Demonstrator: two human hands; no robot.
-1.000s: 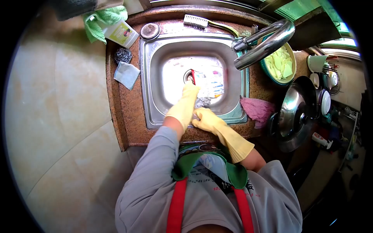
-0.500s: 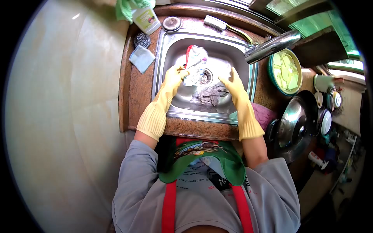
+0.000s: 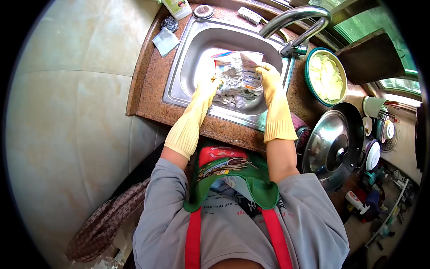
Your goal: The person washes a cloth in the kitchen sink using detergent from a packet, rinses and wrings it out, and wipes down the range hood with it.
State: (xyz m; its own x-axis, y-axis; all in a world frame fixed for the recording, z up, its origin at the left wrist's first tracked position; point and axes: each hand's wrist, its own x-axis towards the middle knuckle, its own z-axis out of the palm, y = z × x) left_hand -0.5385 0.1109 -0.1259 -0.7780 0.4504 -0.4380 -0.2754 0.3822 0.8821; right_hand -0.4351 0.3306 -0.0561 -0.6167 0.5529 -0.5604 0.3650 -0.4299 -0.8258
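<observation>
Above the steel sink [image 3: 177, 85], a crumpled, shiny printed sheet with a red and blue edge [image 3: 235, 67], which looks like a plastic bag, is spread between my hands. My left hand [image 3: 208, 87], in a yellow rubber glove, closes on its left side. The gloved right hand [image 3: 269, 77] pinches its right edge. Below the bag, a wet greyish cloth [image 3: 235, 101] lies bunched in the basin, partly covered. The drain is hidden behind the bag. A curved chrome faucet [image 3: 293, 15] reaches over the far right of the sink.
Left of the sink lie a light-blue cloth [image 3: 165, 42] and a steel scourer [image 3: 170, 23]; a bottle [image 3: 178, 6] stands behind. A brush [image 3: 249, 15] rests at the back. On the right are a bowl of pale sliced food [image 3: 326, 76] and a lidded pan [image 3: 324, 145].
My right hand, apart from the bag before, has taken hold of its right edge. The bag is spread wider and now covers the drain. The camera view has shifted and turned.
</observation>
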